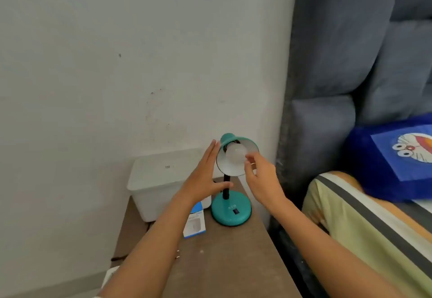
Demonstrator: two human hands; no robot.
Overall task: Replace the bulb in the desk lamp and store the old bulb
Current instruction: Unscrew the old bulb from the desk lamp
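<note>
A small teal metal desk lamp (pixel 231 211) stands on a brown wooden bedside table (pixel 224 255), its round base near the table's far right corner and its cone-shaped shade (pixel 236 155) tipped toward the person, white lining showing. A frosted white round bulb (pixel 235 154) sits in the socket inside the shade.

The person's right hand (pixel 261 180) reaches up to the shade's lower right rim, fingers (pixel 249 161) curled loosely with the tips at the bulb's right side; whether they actually grip the glass I cannot tell. The left hand (pixel 203 178) is spread wide and flat, palm turned toward the lamp, fingertips just beside the shade's left edge and thumb stretched out in front of the black stem (pixel 225 186). It holds nothing.

A small blue-and-white cardboard bulb box (pixel 195 224) lies on the table just left of the lamp's base, partly under the left wrist. Behind it sits a white translucent plastic storage bin (pixel 159 180) against the wall. To the right are a grey padded headboard (pixel 339 75) and a blue cartoon cushion (pixel 395 157).
</note>
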